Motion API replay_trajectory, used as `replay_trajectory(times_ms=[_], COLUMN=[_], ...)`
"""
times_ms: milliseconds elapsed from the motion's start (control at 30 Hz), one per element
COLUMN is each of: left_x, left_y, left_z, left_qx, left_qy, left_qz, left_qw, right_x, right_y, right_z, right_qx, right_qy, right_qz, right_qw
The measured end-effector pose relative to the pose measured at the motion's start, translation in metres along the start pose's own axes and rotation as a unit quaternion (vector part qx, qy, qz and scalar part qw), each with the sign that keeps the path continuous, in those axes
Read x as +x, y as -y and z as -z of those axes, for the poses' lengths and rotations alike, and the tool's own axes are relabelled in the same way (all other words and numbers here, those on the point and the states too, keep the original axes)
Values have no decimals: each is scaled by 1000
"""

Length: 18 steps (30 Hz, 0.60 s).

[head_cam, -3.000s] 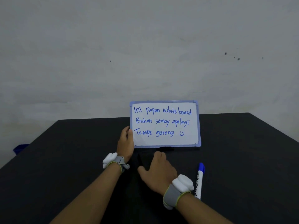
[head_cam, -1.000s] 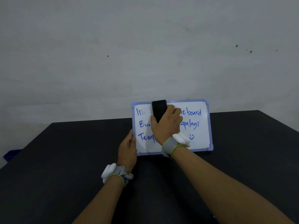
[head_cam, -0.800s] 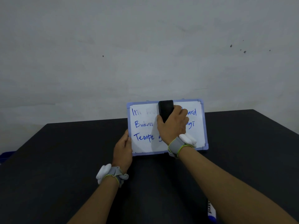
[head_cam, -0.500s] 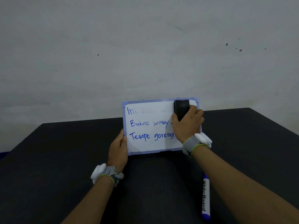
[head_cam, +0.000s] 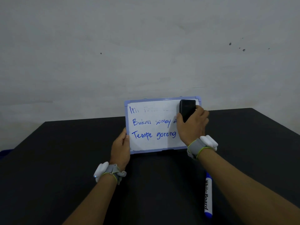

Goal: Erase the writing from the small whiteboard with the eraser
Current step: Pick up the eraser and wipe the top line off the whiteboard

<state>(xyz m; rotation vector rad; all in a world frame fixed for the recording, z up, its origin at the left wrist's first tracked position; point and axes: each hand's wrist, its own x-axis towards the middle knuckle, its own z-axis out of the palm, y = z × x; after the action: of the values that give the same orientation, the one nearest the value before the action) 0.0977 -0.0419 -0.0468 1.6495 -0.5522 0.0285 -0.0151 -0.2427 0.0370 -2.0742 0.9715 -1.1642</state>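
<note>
Right grip (head_cam: 192, 125) clamps eraser (head_cam: 187, 109) at whiteboard (head_cam: 152, 143) top-right; left grip (head_cam: 121, 143) pinches its edge. Press flat, overlap passes downward.

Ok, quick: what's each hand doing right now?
Left hand: closed on the whiteboard at its left edge.
Right hand: closed on the eraser, at the board's top right.

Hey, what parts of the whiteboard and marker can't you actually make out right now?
Head view only:
- Whiteboard right side: hidden behind the right hand and eraser.
- Top line: smeared faint after "Ini", unreadable.
- Marker: top end hidden under the right forearm.
- Eraser's wiping face: pressed against the board.
</note>
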Motion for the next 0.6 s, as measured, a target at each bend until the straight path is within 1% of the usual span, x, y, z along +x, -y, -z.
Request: replay_trajectory(times_ms=[167,300,467,600], left_x=[-1,-1,0,0], left_y=[-4,-3,1,2], left_z=[2,3,0,1], left_qx=[-3,-15,-33,-56], left_qy=[1,11,20,23], left_qz=[-11,-20,-26,-13], left_qw=[1000,1000,999,998], right_x=[-43,-66,-75,-76], right_y=[43,68,82,85], right_z=[-33,-64,-89,-95], right_qx=[27,22,0,-25], right_qy=[39,59,64,77], right_qz=[78,138,149,148], right_qw=[996,988,987,986])
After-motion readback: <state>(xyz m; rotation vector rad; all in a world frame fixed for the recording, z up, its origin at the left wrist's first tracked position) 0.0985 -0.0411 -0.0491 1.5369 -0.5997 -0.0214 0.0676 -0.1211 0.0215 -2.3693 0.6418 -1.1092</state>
